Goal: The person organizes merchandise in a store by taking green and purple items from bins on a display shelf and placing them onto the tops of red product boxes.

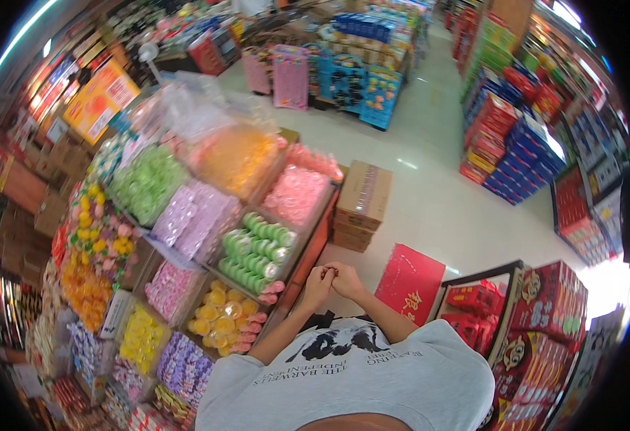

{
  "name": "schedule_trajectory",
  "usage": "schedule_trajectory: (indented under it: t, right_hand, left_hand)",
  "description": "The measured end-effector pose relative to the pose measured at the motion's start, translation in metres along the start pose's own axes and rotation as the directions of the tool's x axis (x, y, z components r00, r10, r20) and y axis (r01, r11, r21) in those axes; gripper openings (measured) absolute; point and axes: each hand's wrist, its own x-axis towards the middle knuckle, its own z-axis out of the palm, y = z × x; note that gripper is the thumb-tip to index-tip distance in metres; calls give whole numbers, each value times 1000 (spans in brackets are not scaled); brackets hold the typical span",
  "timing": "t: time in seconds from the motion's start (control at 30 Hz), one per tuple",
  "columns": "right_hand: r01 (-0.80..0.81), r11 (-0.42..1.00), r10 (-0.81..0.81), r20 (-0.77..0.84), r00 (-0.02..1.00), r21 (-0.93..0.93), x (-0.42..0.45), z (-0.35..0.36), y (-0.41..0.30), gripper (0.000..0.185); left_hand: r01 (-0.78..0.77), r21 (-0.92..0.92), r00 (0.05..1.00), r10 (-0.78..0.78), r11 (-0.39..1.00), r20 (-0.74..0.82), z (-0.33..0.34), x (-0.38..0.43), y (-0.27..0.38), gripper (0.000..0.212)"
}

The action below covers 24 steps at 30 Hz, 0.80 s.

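Note:
In front of my waist, my left hand (317,281) and my right hand (345,279) meet, with their curled fingers touching. No object shows between them; their inner sides are hidden. To the left of my hands slopes a candy display with divided bins. Closest to the left hand is a bin of green wrapped sweets (255,250) stacked in rows. Below it lie round yellow-orange sweets (223,312) in clear wrapping. Pink wrapped sweets (297,194) and purple wrapped sweets (195,215) fill bins farther up.
Cardboard boxes (362,202) stand on the floor against the display's far end. A red mat (409,283) lies right of my hands. Red packaged goods (473,310) sit on a shelf at right. Stacked blue cartons (527,156) border the tiled aisle (433,210).

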Motion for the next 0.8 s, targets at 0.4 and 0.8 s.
schedule_trajectory:
  t: [0.4, 0.8]
  right_hand:
    - [-227, 954, 298, -542, 786, 196, -179, -213, 85, 19]
    - [-195, 870, 480, -867, 133, 452, -331, -264, 122, 16]
  left_hand:
    - [-148, -68, 763, 158, 987, 627, 259, -52, 48, 36]
    - [-294, -56, 99, 89, 954, 991, 415, -117, 101, 32]
